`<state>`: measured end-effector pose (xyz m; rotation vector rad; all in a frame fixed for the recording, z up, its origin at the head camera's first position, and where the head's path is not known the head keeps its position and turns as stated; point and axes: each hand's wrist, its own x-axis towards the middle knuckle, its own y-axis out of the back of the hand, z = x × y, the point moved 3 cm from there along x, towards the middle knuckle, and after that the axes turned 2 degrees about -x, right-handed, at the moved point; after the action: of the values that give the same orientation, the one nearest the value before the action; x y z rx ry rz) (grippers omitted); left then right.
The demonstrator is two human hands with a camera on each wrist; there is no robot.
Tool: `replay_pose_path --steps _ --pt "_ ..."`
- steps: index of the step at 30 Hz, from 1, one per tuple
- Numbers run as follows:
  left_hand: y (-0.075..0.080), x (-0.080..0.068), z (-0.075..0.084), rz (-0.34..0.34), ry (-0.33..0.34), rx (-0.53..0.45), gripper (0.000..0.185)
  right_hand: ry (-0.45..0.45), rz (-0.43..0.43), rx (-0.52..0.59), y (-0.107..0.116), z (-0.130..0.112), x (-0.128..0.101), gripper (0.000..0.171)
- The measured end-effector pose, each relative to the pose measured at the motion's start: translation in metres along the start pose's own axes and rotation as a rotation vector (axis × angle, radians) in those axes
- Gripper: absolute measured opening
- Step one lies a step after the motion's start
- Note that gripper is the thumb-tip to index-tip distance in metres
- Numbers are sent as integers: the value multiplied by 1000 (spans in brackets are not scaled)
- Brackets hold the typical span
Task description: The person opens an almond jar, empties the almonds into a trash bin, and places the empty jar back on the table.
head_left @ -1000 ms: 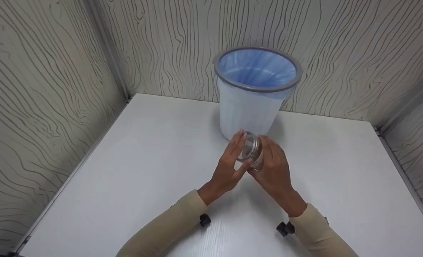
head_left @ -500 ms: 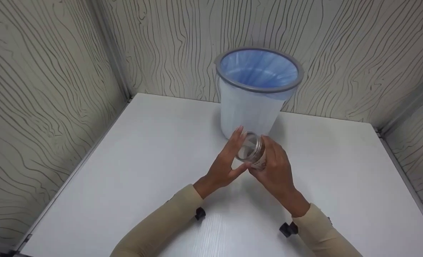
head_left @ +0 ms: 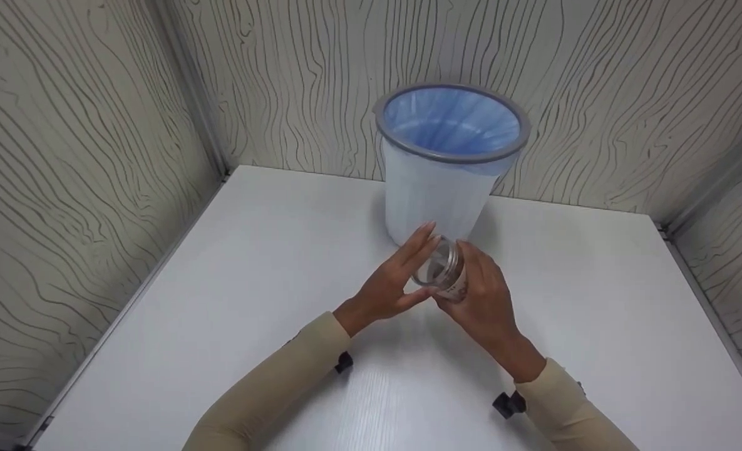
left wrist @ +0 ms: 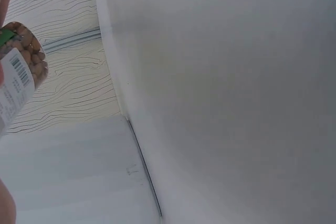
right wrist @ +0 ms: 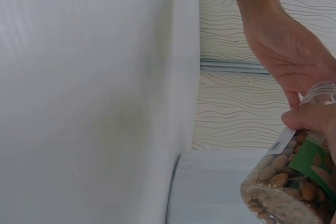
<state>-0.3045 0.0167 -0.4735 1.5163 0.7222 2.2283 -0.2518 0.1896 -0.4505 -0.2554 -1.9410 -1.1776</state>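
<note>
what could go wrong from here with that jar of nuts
The jar is tilted, so nuts might spill onto the table if its top is or comes open. The right hand grips the jar's body while the left hand lies nearly straight-fingered at the top, so the jar could slip if the right grip loosens.

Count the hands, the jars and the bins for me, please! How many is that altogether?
Hands: 2 (left hand, right hand)
Jars: 1 (jar of nuts)
Bins: 1 (white bin)
Total: 4
</note>
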Motion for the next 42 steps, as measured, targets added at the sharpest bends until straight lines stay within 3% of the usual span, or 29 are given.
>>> replay_pose_path --steps 12,25,42 --pt "-2 -1 7 -4 17 2 72 16 7 3 -1 -3 0 97" --pt "-7 -2 18 36 139 4 71 36 60 -10 -4 -1 -3 96" --pt "-12 1 30 59 287 -8 70 35 66 -30 -4 1 -4 96"
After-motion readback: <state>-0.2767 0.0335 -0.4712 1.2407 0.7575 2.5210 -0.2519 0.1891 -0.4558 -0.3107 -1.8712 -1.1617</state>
